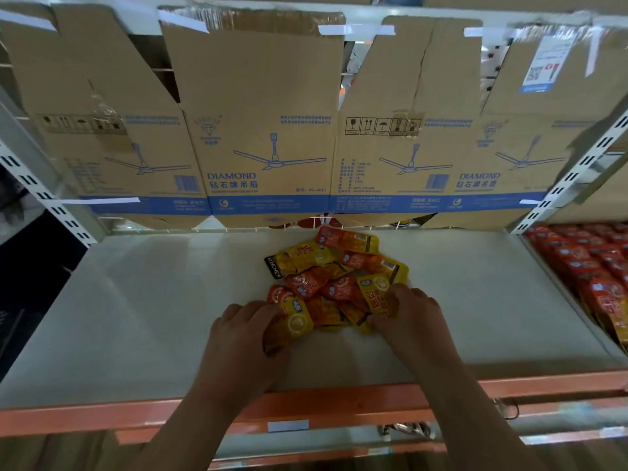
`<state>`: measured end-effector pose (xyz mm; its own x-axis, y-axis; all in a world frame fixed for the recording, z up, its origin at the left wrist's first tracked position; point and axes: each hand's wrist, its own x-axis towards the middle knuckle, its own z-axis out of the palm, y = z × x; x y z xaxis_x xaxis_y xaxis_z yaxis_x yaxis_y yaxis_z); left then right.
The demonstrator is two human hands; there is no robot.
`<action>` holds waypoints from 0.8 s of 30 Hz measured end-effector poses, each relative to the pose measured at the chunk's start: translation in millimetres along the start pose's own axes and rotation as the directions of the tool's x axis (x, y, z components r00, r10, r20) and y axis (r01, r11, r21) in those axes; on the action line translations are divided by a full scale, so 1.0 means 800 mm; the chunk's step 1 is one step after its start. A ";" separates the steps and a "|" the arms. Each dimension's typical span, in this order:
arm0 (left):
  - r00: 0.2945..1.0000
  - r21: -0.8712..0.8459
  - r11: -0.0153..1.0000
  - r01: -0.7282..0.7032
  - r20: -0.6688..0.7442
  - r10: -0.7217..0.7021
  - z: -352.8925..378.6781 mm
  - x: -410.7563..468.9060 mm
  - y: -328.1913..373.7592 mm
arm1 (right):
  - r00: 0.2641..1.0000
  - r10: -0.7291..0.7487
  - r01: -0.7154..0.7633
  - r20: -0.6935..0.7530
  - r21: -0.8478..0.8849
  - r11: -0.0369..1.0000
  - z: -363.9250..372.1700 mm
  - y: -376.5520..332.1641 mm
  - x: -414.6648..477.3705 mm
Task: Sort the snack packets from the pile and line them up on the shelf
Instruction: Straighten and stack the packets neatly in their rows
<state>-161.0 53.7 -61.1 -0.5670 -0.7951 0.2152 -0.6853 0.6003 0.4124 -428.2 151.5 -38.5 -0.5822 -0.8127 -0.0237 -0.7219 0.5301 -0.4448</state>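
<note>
A pile of small snack packets (334,277), yellow ones and red-orange ones mixed, lies in the middle of the white shelf (142,311). My left hand (244,331) is at the pile's near left edge, its fingers closed on a yellow packet (294,322). My right hand (411,317) is at the near right edge, with its fingers curled onto another yellow packet (375,294). The undersides of both packets are hidden by my fingers.
Flattened cardboard fan boxes (268,130) are taped up as the shelf's back wall. Rows of red packets (591,266) fill the neighbouring bay at the right. An orange beam (102,416) runs along the shelf's front edge. White slotted uprights (51,205) stand at both sides.
</note>
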 end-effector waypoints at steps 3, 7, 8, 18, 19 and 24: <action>1.000 0.000 1.000 -0.008 -0.020 0.008 0.002 0.001 0.000 | 0.999 0.004 -0.003 -0.042 0.032 0.999 0.004 0.003 -0.001; 0.997 -0.062 0.998 -0.032 -0.065 0.028 0.005 0.004 0.011 | 0.998 0.029 -0.026 -0.047 0.073 0.997 0.003 -0.001 0.000; 0.997 -0.068 0.997 -0.041 -0.062 0.037 0.006 0.005 0.016 | 0.998 0.040 -0.035 -0.044 0.099 0.994 0.002 -0.002 0.001; 0.989 -0.189 0.972 -0.140 -0.072 0.128 0.020 0.027 0.123 | 0.970 0.064 0.005 -0.236 0.281 0.960 -0.062 0.060 -0.008; 0.989 -0.203 0.969 -0.145 -0.066 0.134 0.022 0.029 0.129 | 0.966 0.064 0.009 -0.252 0.281 0.960 -0.065 0.066 -0.010; 0.975 -0.246 0.943 -0.223 -0.055 0.216 0.045 0.042 0.229 | 0.940 0.127 -0.017 -0.317 0.327 0.945 -0.126 0.153 -0.034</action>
<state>-321.9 140.4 -10.3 -0.6754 -0.6505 0.3474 -0.4079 0.7220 0.5588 -538.2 262.9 -2.1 -0.7573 -0.6199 0.2056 -0.5501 0.4357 -0.7124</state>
